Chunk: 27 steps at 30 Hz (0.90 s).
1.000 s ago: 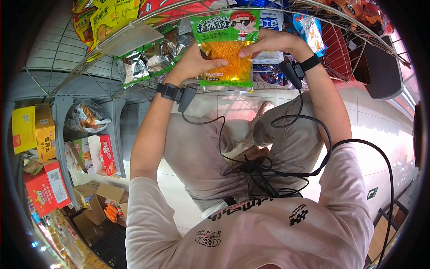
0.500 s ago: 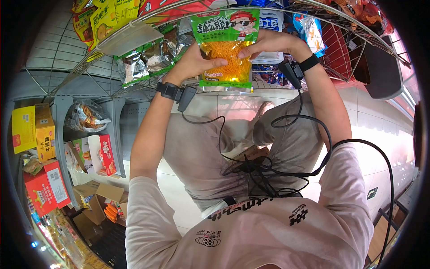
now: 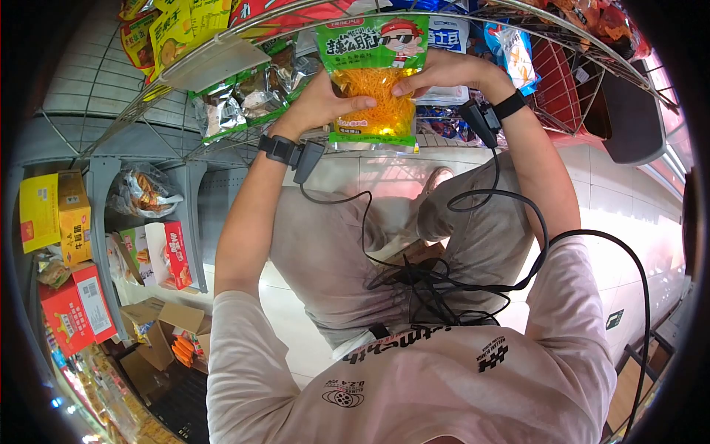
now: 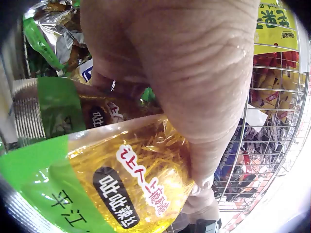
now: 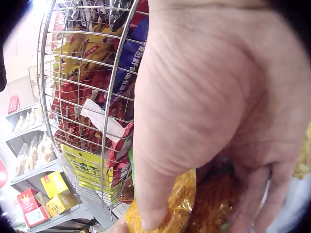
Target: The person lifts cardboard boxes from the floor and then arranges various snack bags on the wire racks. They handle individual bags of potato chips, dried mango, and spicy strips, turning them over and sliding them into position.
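A snack bag [image 3: 373, 103] of thin orange shreds, clear with green bands and a cartoon face in sunglasses, stands upright between both hands at the wire rack. My left hand [image 3: 324, 105] grips its left side, thumb across the front. On the right side, my right hand [image 3: 457, 71] holds it with the thumb pressed on the front and the other fingers behind. The left wrist view has the bag [image 4: 129, 179] close up, with a second green-banded bag [image 4: 58, 109] just behind it. In the right wrist view the right thumb [image 5: 153, 208] lies on the clear film.
Wire racks [image 3: 111, 148] of packaged snacks run along the front, with a blank tag holder [image 3: 214, 68] on the left rim. Grey shelves [image 3: 107, 222] with boxes stand at left. A black cable [image 3: 547, 244] loops from the wrists over the lap.
The bag has tilted slightly, so its printed top faces the head camera a little more. Both hands keep their hold in nearly the same place.
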Each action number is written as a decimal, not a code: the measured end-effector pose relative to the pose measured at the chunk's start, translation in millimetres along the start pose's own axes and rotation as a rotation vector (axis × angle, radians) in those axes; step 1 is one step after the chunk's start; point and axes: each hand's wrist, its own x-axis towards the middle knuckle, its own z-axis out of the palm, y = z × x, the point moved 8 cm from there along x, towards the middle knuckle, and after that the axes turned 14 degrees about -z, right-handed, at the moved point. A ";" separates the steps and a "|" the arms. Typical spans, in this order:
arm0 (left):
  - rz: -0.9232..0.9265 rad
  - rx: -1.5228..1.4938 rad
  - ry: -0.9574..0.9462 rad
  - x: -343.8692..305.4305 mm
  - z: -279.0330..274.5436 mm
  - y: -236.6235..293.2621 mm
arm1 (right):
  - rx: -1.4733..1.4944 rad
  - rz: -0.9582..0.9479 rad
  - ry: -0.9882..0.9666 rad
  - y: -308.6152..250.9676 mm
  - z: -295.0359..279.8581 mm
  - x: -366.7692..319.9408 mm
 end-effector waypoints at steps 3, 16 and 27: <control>0.006 0.002 0.002 0.1 -0.3 0.2 | -0.001 -0.004 0.005 2.6 -0.9 0.8; 0.010 0.025 0.019 -3.7 0.1 10.4 | -0.015 -0.006 0.013 5.5 -1.0 1.6; 0.003 0.287 0.113 -6.1 -6.8 11.9 | -0.017 -0.001 0.003 5.5 -1.6 0.9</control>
